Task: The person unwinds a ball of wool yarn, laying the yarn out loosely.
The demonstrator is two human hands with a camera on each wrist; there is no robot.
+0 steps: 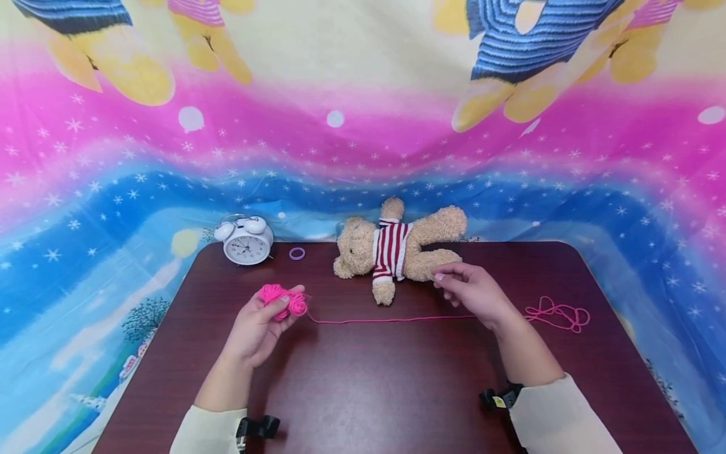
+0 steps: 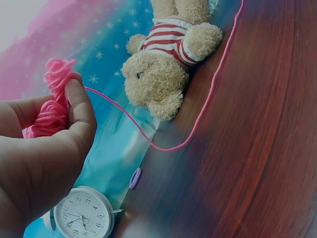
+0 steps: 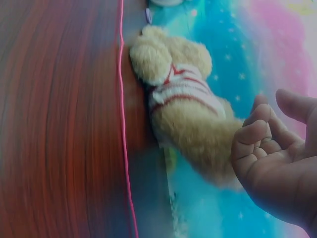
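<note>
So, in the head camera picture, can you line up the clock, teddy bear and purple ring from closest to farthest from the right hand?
From the right hand:
1. Teddy bear: one leg is right by the hand.
2. Purple ring: left, past the bear's head.
3. Clock: farthest left, beyond the ring.

Both my arms reach forward and angle inward, with my left forearm (image 1: 224,386) and right forearm (image 1: 533,356) bare between the cuffs of my pale sleeves (image 1: 558,413) and my wrists. My left hand (image 1: 261,328) is held in a gripping pose, its thumb (image 1: 275,308) laid across toward the fingers in a pinch. My right hand (image 1: 476,293), well apart from the left and reaching slightly farther forward, has an empty grasp, its fingers (image 3: 250,134) loosely curled toward the palm and its thumb standing just off the index finger.
</note>
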